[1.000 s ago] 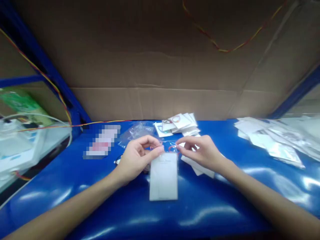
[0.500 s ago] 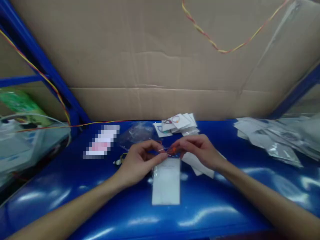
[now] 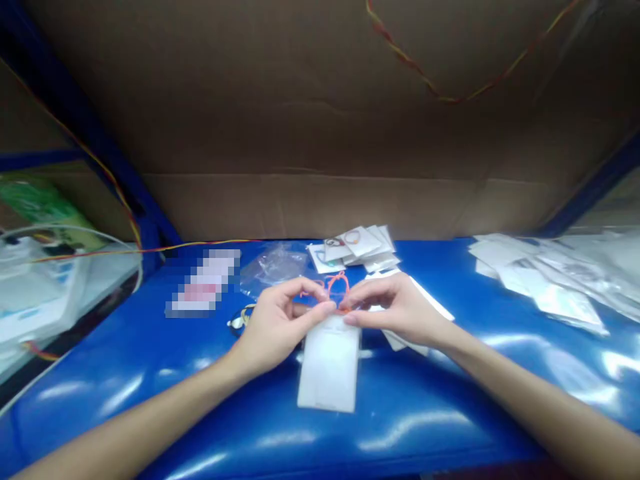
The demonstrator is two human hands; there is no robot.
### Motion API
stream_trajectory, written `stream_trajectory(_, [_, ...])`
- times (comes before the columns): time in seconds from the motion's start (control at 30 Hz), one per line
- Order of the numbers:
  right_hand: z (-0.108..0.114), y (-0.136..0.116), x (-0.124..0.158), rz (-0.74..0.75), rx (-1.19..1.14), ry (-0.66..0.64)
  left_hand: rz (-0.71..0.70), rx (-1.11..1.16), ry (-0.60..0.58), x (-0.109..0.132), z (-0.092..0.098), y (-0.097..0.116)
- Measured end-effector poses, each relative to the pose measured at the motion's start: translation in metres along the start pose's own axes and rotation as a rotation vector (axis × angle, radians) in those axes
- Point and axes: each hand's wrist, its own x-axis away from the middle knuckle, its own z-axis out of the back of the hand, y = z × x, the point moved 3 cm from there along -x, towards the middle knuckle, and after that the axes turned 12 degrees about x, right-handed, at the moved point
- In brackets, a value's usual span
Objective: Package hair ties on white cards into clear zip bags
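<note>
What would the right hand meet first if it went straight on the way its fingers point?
Its fingers point left, so the right hand would probably meet the left hand first, at the orange string above the white card; they look almost touching, though depth is unclear.

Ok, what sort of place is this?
Likely a small packing bench: blue table boxed in by cardboard, heaps of white cards and clear bags, left hand and right hand holding a red cord at one card.
</note>
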Motion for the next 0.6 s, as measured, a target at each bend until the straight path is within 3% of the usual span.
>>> stream_trajectory(0.23, [-0.0012,0.0029,0.0013,-0.044,0.006,0.018,-0.086,0.010,0.005,-0.0014,-0.0002,0.0012])
stream_trajectory(0.37, [-0.0018,0.0045,0.0023,-0.044,0.023,0.016,-0.054,-0.024,0.016,-0.0027,0.0007,0.0035])
stream_trajectory(0.6, [-0.0033,0.0070,0.0023,-0.149,-0.237,0.029,-0.084,-0.084,0.034,-0.0024,0.0029,0.0048])
